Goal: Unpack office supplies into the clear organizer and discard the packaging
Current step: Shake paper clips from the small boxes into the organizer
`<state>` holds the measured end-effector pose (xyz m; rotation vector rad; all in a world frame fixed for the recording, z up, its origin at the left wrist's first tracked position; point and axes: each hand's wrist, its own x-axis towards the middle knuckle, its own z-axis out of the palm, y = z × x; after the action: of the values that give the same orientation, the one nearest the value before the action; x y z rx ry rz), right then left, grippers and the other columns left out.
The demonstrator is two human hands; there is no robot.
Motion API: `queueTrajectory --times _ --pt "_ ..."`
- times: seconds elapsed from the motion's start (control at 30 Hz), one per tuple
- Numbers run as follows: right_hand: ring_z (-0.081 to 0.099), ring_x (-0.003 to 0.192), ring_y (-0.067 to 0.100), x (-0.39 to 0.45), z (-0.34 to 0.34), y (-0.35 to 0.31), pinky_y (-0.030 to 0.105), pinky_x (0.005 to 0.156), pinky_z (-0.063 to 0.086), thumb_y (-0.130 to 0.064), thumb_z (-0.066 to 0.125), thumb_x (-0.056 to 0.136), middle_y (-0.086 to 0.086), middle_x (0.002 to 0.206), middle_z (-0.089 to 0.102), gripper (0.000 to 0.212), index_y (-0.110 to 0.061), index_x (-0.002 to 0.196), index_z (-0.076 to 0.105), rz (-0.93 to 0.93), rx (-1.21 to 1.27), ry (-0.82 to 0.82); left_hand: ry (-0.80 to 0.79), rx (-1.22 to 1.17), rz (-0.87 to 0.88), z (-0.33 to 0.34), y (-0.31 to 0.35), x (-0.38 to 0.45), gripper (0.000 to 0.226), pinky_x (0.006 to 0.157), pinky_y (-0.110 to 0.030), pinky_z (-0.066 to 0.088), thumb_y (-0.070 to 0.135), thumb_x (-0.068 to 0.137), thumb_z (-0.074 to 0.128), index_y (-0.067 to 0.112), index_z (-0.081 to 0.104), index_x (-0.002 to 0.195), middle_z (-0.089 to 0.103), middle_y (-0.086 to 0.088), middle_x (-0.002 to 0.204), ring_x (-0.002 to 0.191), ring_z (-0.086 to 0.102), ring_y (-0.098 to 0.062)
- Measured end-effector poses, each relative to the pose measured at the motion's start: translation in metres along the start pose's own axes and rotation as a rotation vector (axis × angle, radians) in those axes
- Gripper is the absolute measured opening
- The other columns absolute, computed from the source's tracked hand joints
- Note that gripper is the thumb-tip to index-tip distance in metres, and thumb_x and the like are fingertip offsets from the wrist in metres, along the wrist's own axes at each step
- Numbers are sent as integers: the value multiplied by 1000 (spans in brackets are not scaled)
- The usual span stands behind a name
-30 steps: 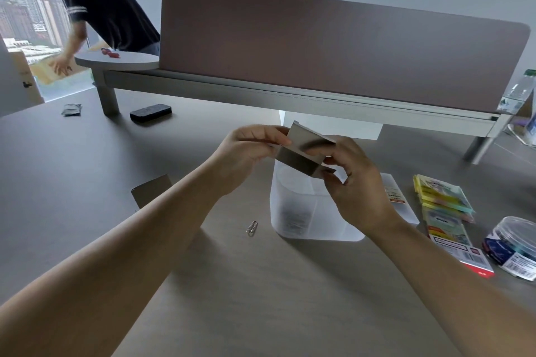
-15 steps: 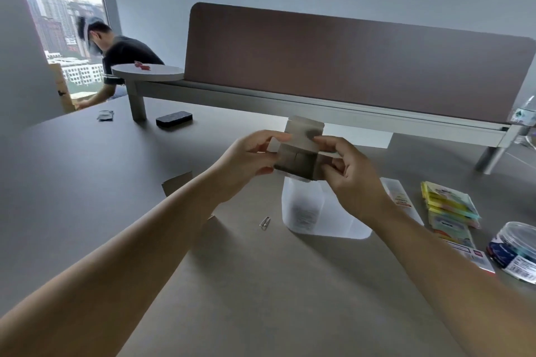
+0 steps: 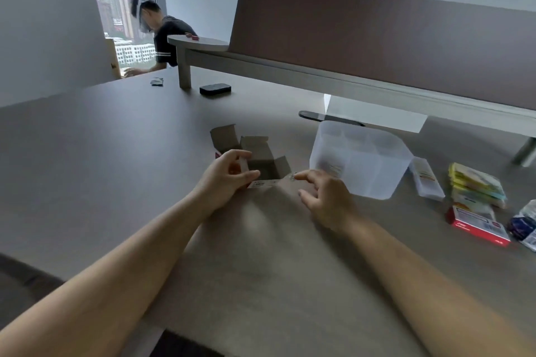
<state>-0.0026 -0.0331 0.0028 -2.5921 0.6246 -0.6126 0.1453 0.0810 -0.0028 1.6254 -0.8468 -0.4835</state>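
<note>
A small open cardboard box (image 3: 262,164) with raised flaps and a red printed side sits on the table left of the clear organizer (image 3: 362,174). My left hand (image 3: 226,177) grips the box's near left edge. My right hand (image 3: 324,197) hovers low over the table between box and organizer, thumb and fingers apart and holding nothing. Its index fingertip is at a small metal paper clip (image 3: 293,177) lying on the table. The organizer is a translucent tub with inner dividers; little shows inside it.
Another piece of cardboard (image 3: 223,138) stands behind the box. Right of the organizer lie a clear flat pack (image 3: 427,181), stacked sticky notes (image 3: 475,185), a red box (image 3: 478,224) and a round tub (image 3: 525,226). A black device (image 3: 215,88) and a person are at the back left.
The box came down from above the organizer to the table on its left. My right hand let go of it and moved to the paper clip. My view swung left.
</note>
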Motion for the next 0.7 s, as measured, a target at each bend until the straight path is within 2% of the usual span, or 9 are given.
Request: queueTrajectory --times 0.1,0.17,0.23,0.3,0.37,0.43,0.47,0.63,0.7 --pt "37 132 22 10 11 3 26 106 27 -16 48 90 11 143 41 44 -8 132 41 29 -99 -95 72 222 86 -5 0 0 38 67 -8 42 23 80 63 19 53 116 52 1 97 88 52 -13" --pt "28 137 22 15 16 5 27 110 22 -20 44 92 11 149 31 48 -9 137 33 61 -133 -127 112 331 109 -8 -1 0 40 74 -17 43 28 80 63 20 52 119 51 3 100 90 51 -13" --pt "28 137 24 18 17 6 29 110 22 -22 42 92 11 148 32 48 -9 138 31 60 -166 -151 134 388 94 -11 -4 1 42 79 -26 43 32 80 62 22 50 120 53 2 101 92 53 -16" --pt "40 129 26 18 16 9 29 103 31 -21 45 91 13 139 46 44 -9 133 40 31 -161 -127 155 438 76 -13 -7 5 42 82 -29 43 35 80 62 24 51 119 57 -1 106 97 54 -20" --pt "54 113 22 16 13 10 18 89 38 -16 53 87 11 123 60 36 -8 122 52 9 -84 -50 174 483 57 -14 -8 10 41 90 -34 44 36 80 61 22 53 118 60 -5 114 104 54 -24" --pt "58 95 14 13 9 13 3 71 35 -11 61 82 9 108 67 30 -8 111 59 18 -5 17 157 505 42 -13 -9 13 40 95 -37 42 36 81 61 21 54 118 60 -7 116 108 53 -26" --pt "59 89 15 12 6 14 3 68 36 -9 64 79 9 102 68 28 -7 107 61 25 23 34 138 513 37 -12 -8 15 40 96 -39 41 36 81 60 21 54 118 60 -8 117 108 53 -26" --pt "66 90 22 5 0 20 26 85 47 -3 60 80 10 95 72 26 -7 105 64 -61 -47 53 104 519 39 -10 -5 17 38 98 -40 40 36 83 58 22 54 118 59 -7 119 111 52 -25" --pt "68 89 25 2 0 22 28 83 49 -2 56 81 12 95 73 24 -6 103 65 -136 -109 96 76 541 53 -8 -4 17 38 97 -40 41 35 84 56 22 53 119 59 -7 119 110 52 -25"
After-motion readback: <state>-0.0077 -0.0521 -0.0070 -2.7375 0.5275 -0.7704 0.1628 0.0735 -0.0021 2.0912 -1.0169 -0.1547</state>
